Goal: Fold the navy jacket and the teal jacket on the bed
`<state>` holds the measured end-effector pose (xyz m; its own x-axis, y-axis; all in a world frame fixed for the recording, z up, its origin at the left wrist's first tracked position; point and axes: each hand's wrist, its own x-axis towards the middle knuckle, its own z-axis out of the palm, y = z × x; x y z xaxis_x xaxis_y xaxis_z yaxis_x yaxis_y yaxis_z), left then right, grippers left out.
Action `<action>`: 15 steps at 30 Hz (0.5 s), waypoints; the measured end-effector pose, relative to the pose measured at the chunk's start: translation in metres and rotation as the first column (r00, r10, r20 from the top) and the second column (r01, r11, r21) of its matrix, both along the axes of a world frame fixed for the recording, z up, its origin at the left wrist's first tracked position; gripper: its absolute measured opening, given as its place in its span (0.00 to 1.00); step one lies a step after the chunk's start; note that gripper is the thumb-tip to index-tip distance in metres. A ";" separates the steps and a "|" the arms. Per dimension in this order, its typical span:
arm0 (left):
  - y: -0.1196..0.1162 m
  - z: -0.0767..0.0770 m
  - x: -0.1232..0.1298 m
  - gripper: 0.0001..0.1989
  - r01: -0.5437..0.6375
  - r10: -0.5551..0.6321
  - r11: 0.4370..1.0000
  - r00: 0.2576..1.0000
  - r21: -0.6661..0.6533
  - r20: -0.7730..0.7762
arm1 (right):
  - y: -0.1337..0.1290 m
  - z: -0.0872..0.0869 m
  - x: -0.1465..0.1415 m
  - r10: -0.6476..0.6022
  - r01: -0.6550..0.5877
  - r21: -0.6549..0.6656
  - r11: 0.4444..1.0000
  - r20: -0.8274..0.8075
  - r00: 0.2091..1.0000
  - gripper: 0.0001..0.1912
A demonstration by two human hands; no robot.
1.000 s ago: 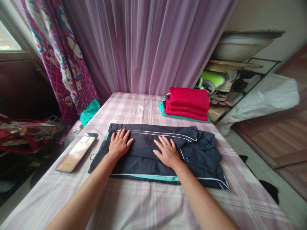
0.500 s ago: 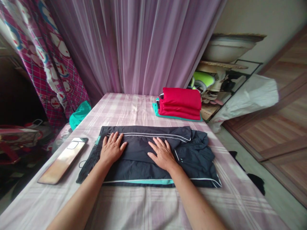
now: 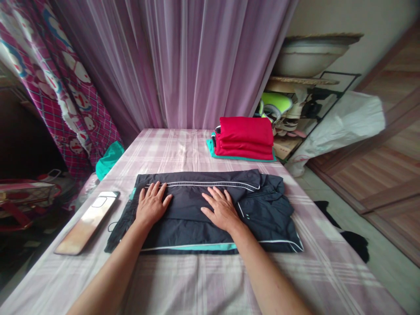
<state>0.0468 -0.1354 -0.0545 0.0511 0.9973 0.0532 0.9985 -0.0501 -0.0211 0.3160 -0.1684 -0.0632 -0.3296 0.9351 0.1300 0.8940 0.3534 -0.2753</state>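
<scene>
A folded dark garment (image 3: 197,234) with white piping and turquoise trim lies across the table in front of me; it looks like sports trousers or shorts, with a gathered edge and a thin cord loop at its left end. My left hand (image 3: 152,205) rests flat on its left part, fingers spread. Flat on the middle, just right of centre, is my right hand (image 3: 221,208), its fingers also apart. Both press on the cloth without gripping it. The fabric under the palms is hidden.
On the checked tablecloth (image 3: 173,151), a stack of folded red clothes (image 3: 246,138) sits at the far right over turquoise cloth. A phone (image 3: 87,223) lies at the left edge. Behind hangs a purple curtain (image 3: 197,65); a cluttered rack (image 3: 305,81) stands at right.
Both hands stay on the dark garment in nearly the same place. The view has shifted slightly; nothing has been picked up or let go.
</scene>
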 end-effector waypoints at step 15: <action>0.000 0.000 0.000 0.31 0.002 -0.002 1.000 1.000 0.013 -0.007 | 0.000 0.001 0.000 -0.005 0.005 -0.024 1.000 -0.032 0.999 0.27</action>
